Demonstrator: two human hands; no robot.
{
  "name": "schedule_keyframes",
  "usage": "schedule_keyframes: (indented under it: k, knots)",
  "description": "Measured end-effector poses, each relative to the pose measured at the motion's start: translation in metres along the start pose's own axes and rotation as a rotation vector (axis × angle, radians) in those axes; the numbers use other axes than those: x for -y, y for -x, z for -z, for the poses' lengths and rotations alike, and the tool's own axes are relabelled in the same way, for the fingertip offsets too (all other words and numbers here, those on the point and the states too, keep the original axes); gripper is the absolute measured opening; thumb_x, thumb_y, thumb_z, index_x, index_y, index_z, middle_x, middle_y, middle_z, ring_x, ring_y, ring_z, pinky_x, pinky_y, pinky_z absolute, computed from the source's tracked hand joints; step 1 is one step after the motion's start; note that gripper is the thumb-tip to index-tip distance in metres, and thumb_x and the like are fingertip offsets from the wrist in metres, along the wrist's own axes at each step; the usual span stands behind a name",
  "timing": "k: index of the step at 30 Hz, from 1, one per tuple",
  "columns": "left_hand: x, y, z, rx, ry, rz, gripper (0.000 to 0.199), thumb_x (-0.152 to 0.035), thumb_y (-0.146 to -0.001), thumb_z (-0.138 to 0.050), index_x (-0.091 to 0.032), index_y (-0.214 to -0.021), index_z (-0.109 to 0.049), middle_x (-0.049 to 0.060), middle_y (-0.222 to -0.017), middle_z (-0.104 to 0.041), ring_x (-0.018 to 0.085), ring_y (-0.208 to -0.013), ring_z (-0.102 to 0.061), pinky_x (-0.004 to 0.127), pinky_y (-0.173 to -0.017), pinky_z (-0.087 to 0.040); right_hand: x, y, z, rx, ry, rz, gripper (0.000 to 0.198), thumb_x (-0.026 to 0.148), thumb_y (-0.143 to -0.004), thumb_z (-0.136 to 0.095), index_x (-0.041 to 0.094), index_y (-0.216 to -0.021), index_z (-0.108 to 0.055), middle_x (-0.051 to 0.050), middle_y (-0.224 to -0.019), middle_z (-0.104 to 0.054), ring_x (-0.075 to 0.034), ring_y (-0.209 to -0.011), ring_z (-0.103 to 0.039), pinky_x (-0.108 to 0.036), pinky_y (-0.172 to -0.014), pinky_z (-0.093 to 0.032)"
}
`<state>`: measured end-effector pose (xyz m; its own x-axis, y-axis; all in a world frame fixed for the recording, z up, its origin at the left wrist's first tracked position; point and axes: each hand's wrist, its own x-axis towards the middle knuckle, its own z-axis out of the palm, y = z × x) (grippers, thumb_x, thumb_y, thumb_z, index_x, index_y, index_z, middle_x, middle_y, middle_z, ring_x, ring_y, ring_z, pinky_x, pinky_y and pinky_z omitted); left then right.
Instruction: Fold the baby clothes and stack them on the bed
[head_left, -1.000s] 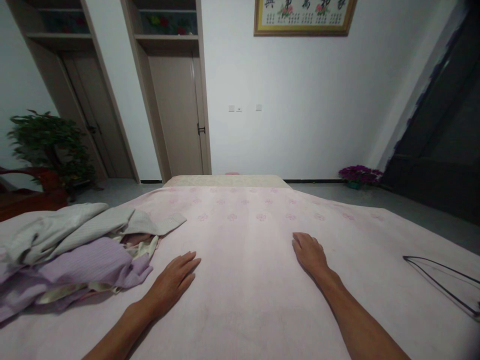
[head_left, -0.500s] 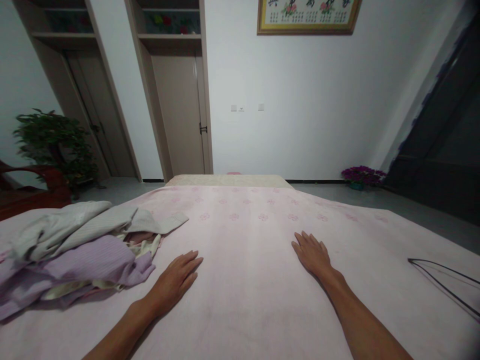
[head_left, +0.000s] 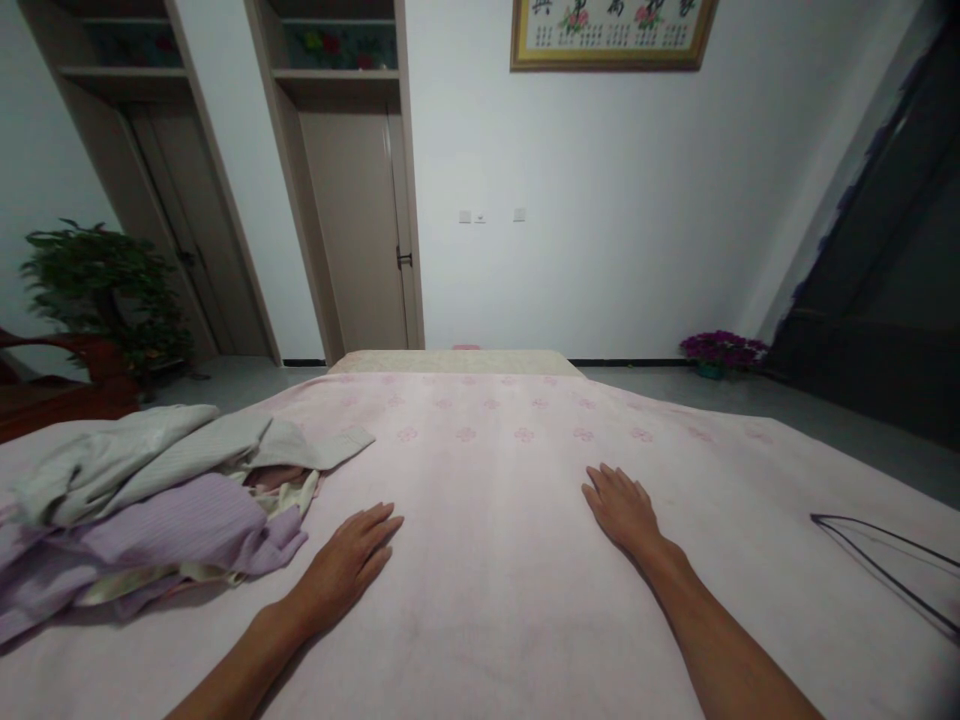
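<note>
A pale pink cloth with a faint flower pattern covers the broad surface in front of me. My left hand lies palm down on it with fingers stretched out, holding nothing. To its left is a heap of clothes: a light grey garment on top and a lilac ribbed garment beneath, with cream and brownish fabric between them. My right hand also rests flat on the cloth, fingers slightly spread and nothing in them.
A thin black looped cord or wire lies at the right. Beyond the far edge stand a wooden door, a wall with a framed picture and purple flowers. A leafy plant and a wooden chair are at the left.
The view has shifted very slightly, so everything sits a little further left. Both hands stay flat on the cloth, and the clothes have not moved.
</note>
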<state>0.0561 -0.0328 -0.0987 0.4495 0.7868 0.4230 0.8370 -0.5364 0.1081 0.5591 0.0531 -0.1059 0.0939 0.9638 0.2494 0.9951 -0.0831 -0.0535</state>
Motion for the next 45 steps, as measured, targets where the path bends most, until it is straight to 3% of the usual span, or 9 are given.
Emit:
schedule_keyframes:
  k: [45]
  knots:
    - [-0.0007,0.0008,0.0023,-0.035,0.012,-0.014,0.042,-0.038,-0.1,-0.049,-0.032,-0.142,-0.055,0.003,-0.148,-0.055,0.023,-0.135,-0.052,0.044,-0.112,-0.046,0.0026,-0.0003,0.0067,0.065,0.057,-0.003,0.054,0.043,-0.103,-0.031,0.021,-0.149,-0.046,-0.01,-0.158,-0.04,-0.031,-0.147,-0.031,-0.051,-0.118,-0.021]
